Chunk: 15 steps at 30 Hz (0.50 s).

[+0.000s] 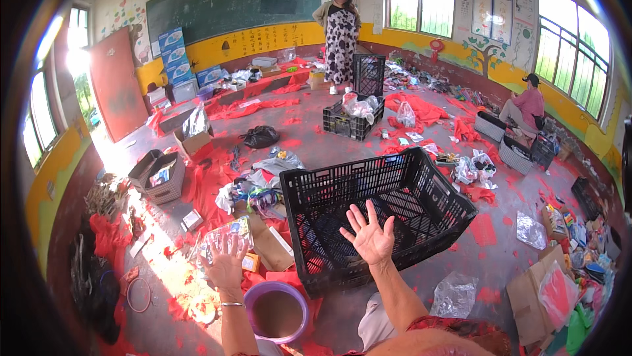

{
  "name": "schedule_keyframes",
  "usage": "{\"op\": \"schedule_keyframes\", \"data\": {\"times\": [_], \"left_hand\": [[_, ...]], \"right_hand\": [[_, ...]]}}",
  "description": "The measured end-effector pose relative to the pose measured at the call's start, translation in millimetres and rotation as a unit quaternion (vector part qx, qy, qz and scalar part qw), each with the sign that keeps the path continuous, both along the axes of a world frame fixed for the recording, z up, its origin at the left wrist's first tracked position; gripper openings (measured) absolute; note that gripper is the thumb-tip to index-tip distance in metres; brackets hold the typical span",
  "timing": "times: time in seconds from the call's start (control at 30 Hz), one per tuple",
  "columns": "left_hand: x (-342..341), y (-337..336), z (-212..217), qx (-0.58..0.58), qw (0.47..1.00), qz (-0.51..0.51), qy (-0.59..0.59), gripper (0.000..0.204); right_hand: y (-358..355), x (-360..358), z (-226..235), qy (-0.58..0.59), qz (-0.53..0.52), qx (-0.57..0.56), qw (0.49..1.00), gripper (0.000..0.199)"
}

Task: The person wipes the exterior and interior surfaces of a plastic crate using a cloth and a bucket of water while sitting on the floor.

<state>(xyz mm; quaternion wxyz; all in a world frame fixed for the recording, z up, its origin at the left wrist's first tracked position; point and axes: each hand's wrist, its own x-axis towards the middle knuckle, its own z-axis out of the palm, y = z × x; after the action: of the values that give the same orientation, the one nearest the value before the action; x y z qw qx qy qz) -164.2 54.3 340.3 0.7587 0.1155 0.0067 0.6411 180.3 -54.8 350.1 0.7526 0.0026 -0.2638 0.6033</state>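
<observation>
Clearly, the right hand (pixel 372 237) is raised with all fingers spread wide, holding nothing, in front of the near wall of the big black crate (pixel 378 208), which sits tilted on the floor just ahead of the person. The left hand (pixel 226 265) also has its fingers spread, and it rests against a clear plastic bag (pixel 220 241) with colourful packets inside; whether it really grips the bag I cannot tell, because the plastic covers the fingertips. A purple bucket (pixel 276 310) stands just below this hand, between the two forearms.

To handle the bag well, I would judge it better to close the fingers on a bunched part of the plastic (thin film slips and tears easily) and to lift it slowly.

Hard to make out: the contents of the bag, the bottom of the bucket, and the far piles of red scraps (pixel 421 109). Two other people are well apart, at the back and on the right
</observation>
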Motion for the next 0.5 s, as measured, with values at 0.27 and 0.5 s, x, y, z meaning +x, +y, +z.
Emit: {"op": "schedule_keyframes", "data": {"times": [0.27, 0.5], "left_hand": [[12.8, -3.9, 23.0, -0.010, 0.998, 0.048, 0.032, 0.082], [6.0, 1.9, 18.0, 0.077, 0.996, 0.013, 0.034, 0.082]], "right_hand": [[4.9, 16.7, 3.9, -0.027, -0.003, 0.002, 1.000, 0.079], [0.4, 20.7, 3.7, -0.018, -0.019, -0.004, 1.000, 0.079]]}}
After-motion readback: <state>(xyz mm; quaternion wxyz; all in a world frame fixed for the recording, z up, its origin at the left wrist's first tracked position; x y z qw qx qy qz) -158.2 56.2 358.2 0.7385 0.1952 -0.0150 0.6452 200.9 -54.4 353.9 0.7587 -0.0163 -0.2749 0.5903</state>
